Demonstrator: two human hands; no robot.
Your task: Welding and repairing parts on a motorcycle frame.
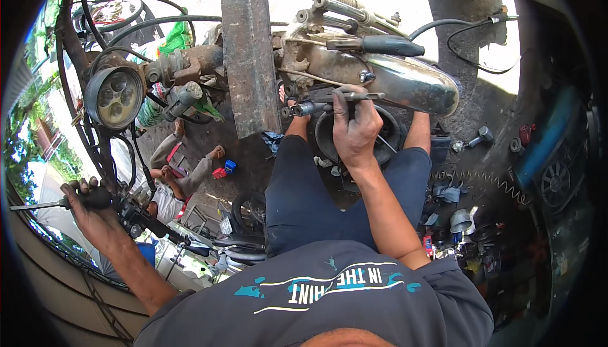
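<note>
Your right hand (356,128) holds a slim grey metal bar (365,96), right of the rusty steel angle plate (244,56), near its lower end. The bar looks stiff, moderately heavy, possibly greasy; its middle seems the surest hold. Your left hand (95,215), well left of that plate, wraps a rounded black grip (98,197), likely firm.

The head camera, the left of a side-by-side pair, is looking steeply down and forward from head level. The shirt (329,306) is filling the near foreground; the left hand (95,217) and right hand (354,133) are appearing at middle range, the floor (472,116) farther below. The fisheye field is showing dark, rounded corners.
</note>
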